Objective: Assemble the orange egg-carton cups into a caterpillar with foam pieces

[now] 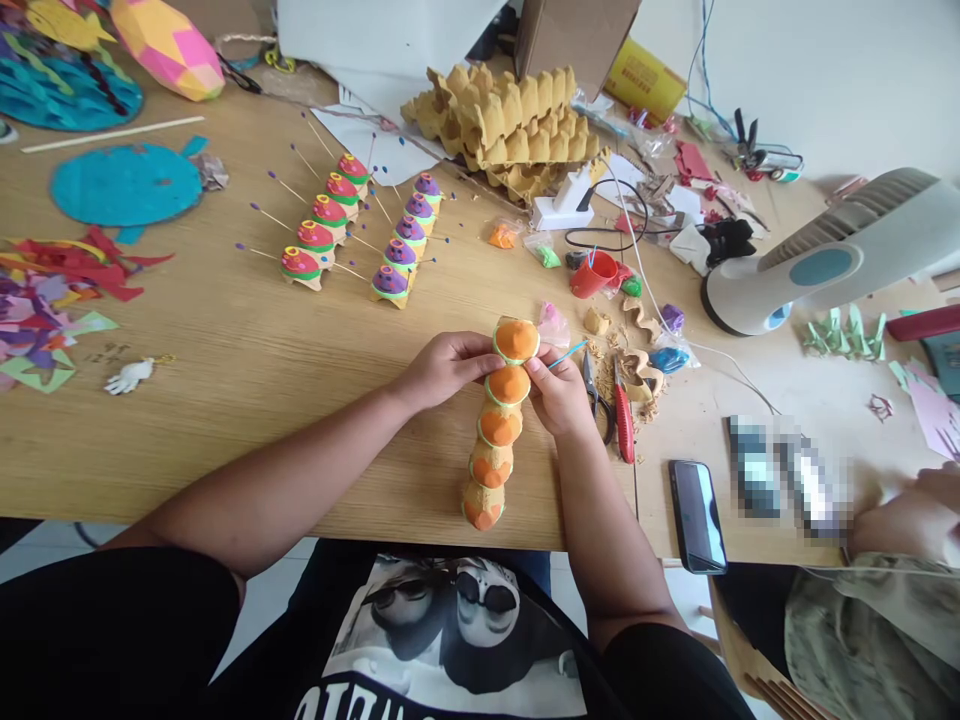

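Observation:
A strip of egg carton (491,470) runs away from me, its bumps capped with orange clay and edged in pale green. My left hand (444,372) pinches its far end from the left, thumb by the gap between the two farthest bumps. On the opposite side my right hand (561,395) is closed on the same end, with its thumb against the edge. A thin blue stick (568,354) pokes out from the right hand's fingers. Beyond them stand a red-and-green carton strip (313,236) and a purple one (397,255), both with dark-tipped sticks.
Right of my hands lie scissors (598,400), a red-handled tool (624,415) and carton scraps (643,370). A red cup (594,274), a white fan (817,250) and a phone (697,515) are farther right. Egg trays (517,120) are stacked behind. Another person's arm (907,520) rests at right.

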Tool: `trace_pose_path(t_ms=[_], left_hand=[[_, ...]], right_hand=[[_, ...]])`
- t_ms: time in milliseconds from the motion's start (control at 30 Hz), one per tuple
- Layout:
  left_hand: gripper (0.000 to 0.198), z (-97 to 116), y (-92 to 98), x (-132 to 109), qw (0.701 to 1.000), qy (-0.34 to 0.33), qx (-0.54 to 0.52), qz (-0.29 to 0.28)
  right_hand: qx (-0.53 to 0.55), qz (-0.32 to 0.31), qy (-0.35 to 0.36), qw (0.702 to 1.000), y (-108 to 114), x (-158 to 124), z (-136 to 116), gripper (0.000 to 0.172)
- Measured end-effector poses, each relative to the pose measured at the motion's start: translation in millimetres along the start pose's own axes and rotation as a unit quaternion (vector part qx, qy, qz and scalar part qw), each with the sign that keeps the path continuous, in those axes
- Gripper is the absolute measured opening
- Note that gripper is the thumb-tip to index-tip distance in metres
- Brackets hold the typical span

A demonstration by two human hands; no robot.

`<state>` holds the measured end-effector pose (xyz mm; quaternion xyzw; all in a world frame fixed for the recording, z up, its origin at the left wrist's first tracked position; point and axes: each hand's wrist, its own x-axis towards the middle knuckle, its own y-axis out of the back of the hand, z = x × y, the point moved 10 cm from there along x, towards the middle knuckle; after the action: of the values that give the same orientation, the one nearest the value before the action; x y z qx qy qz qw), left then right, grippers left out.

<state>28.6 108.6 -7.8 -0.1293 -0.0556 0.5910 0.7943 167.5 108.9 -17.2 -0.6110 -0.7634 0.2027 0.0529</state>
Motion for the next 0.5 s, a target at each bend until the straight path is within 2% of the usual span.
trace_pose_path(t_ms=[200, 333, 500], left_hand=[[0.047, 13.9, 9.1, -0.4, 0.995, -0.026, 0.082, 0.04], [0.042, 24.7, 12.4, -3.0, 0.988, -0.063, 0.131, 0.055], [0.032, 34.9, 12.7, -7.1, 0.975, -0.103, 0.185, 0.067]], right_hand=[[-0.059, -0.029, 0.015, 0.998, -0.5, 1.2, -5.5, 0.04], [-0.09, -0.06, 0.029, 0.994, -4.5, -0.2, -9.6, 0.038], [-0.14, -0.062, 0.051, 0.987, -6.3, -3.6, -16.4, 0.038]])
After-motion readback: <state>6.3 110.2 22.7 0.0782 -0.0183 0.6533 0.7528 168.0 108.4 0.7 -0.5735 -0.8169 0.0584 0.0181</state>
